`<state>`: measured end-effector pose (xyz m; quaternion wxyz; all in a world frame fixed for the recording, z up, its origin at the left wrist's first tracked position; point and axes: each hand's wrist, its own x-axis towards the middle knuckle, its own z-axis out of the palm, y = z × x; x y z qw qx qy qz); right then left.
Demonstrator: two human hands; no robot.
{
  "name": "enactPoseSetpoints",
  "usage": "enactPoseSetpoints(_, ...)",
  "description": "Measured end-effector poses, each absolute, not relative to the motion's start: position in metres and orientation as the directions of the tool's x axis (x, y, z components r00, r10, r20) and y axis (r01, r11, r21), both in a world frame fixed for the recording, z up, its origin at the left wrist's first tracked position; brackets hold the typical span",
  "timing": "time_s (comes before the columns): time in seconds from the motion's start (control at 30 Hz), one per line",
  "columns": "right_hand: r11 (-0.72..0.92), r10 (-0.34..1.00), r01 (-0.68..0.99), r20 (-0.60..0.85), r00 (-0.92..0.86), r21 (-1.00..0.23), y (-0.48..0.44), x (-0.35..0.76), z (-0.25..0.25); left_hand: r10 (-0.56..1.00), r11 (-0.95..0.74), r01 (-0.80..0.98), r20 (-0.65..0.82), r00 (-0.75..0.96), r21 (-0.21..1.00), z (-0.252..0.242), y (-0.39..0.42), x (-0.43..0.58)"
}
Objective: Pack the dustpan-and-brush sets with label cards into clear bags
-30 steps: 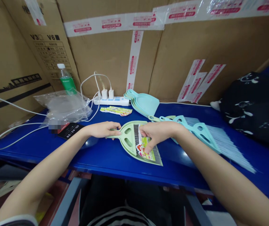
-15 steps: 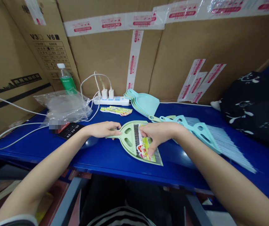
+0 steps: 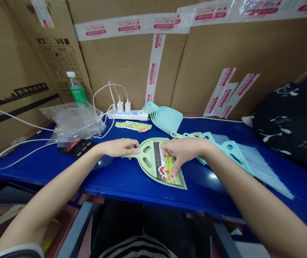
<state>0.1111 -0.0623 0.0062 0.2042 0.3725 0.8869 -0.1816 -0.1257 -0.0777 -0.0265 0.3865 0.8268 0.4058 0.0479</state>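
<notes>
- Desk (image 3: 43,168): blue metal top; the work sits at mid-front, near the front edge; cardboard cartons (image 3: 126,68) line the rear edge.
- Left end: a white cord (image 3: 21,154) loops over the desk; a plastic bag (image 3: 72,121) lies near the rear edge, with a green bottle (image 3: 77,92) standing behind it; a black timer (image 3: 81,148) lies at the bag's front.
- Rear centre: a power strip (image 3: 128,115) carries two chargers (image 3: 123,106); spare labels (image 3: 133,126) lie just ahead of it.
- Left hand (image 3: 117,147): fingers together, curled around the handle of the green dustpan (image 3: 148,162); the grip steadies it.
- Green dustpan: flat on the desk, mid-front; handle to the left, mouth toward the front right; grey bristles show inside it.
- Right hand (image 3: 185,152): fingers spread apart over the label card (image 3: 168,171); whether they clamp it cannot be told.
- Label card: on the pan's face, under the right fingertips.
- Step in hand, as judged: placing the card on the pan; the next move appears to call for squaring it while the left grip holds.
- Right of the work: stacked teal dustpans (image 3: 166,118) stand near the rear edge; teal brushes (image 3: 235,152) lie partly under the right forearm (image 3: 223,168), which stands in the way; a black cloth bag (image 3: 284,122) occupies the right end.
</notes>
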Motion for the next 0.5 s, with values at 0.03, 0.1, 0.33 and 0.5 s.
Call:
enactPoseSetpoints(0.03,0.661,0.584,0.73,-0.493,-0.645,-0.173,-0.0619,0.1114,0.006,0.708,-0.371,0.635,-0.235,0.666,0.678,-0.0265,-0.0777,-0.1258)
enactPoseSetpoints(0.1,0.672,0.575,0.719,-0.485,-0.659,-0.18,-0.0611,0.1121,0.0058,0.709,-0.373,0.634,-0.234,0.666,0.677,-0.0265,-0.0777,-0.1259)
enactPoseSetpoints(0.33,0.667,0.57,0.716,-0.478,-0.668,-0.206,-0.0584,0.1145,0.0084,0.706,-0.382,0.63,-0.226,0.671,0.676,-0.0266,-0.0777,-0.126)
enactPoseSetpoints(0.5,0.675,0.57,0.705,-0.453,-0.686,-0.217,-0.0577,0.1147,0.0077,0.706,-0.388,0.631,-0.223,0.672,0.672,-0.0267,-0.0775,-0.1265)
